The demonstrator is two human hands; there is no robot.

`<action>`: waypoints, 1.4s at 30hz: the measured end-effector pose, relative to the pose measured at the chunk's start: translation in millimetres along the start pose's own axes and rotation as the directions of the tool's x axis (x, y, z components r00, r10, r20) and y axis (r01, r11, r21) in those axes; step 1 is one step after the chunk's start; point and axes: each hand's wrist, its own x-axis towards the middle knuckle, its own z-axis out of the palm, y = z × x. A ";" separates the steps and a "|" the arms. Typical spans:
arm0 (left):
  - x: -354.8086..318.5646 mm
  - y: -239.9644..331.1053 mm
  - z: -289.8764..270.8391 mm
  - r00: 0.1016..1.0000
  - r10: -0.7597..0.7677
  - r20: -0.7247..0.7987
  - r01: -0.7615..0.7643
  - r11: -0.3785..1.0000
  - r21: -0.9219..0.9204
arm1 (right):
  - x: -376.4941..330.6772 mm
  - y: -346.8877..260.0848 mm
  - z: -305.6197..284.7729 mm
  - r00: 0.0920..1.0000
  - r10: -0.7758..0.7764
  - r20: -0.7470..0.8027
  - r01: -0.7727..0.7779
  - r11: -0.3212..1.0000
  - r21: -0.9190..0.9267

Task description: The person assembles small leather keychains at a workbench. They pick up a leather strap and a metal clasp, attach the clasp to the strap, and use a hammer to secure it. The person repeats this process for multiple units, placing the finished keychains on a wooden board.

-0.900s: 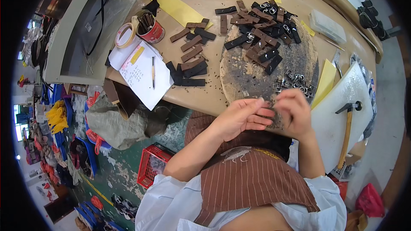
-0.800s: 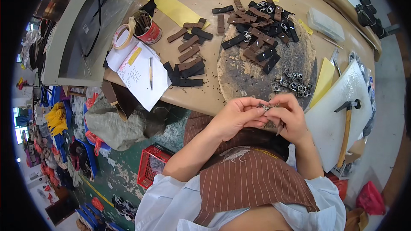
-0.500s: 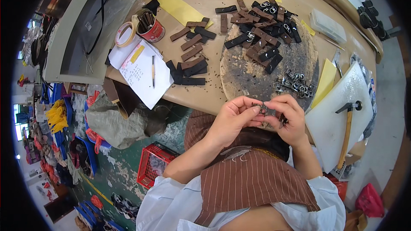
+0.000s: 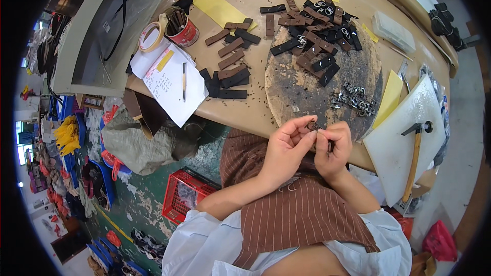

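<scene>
Fingertips together, my left hand (image 4: pixel 286 149) and my right hand (image 4: pixel 334 151) pinch a small dark metal fitting (image 4: pixel 312 126), buckle-like in look, above the near edge of a round worn wooden board (image 4: pixel 302 97). Part of it hides behind my fingers. Something dark also shows in my right palm, too covered to name. On the board's right side lies a cluster of shiny metal fittings (image 4: pixel 357 100). Farther back is a heap of brown and black strap pieces (image 4: pixel 312 33), some with silver rings attached.
Loose straps (image 4: pixel 231 60) lie left of the board, near an open notebook (image 4: pixel 166 84) with a pen, a tape roll (image 4: pixel 151 37) and a red tin (image 4: pixel 185 35). At the right, a hammer (image 4: pixel 415 158) rests on a white slab (image 4: pixel 394 145). A red crate (image 4: pixel 176 194) stands on the floor.
Both hands have drawn slightly nearer to me and closer together. The fitting is now turned more upright between the fingertips, and the right fingers have curled in more.
</scene>
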 end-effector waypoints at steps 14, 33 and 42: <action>6.8 43.3 -33.7 0.850 -0.450 0.274 0.402 0.890 0.216 | 59.0 -4.2 -47.3 0.621 0.116 0.775 -0.497 0.823 0.276; 11.8 61.9 -60.0 0.992 0.095 0.079 -0.120 0.582 0.804 | 23.1 14.1 -37.5 0.877 0.302 0.375 -0.465 0.730 0.500; 42.6 70.1 -112.0 0.841 0.435 0.323 -0.218 -0.273 0.937 | 39.9 10.5 -34.9 0.448 0.652 0.612 -0.894 0.313 0.321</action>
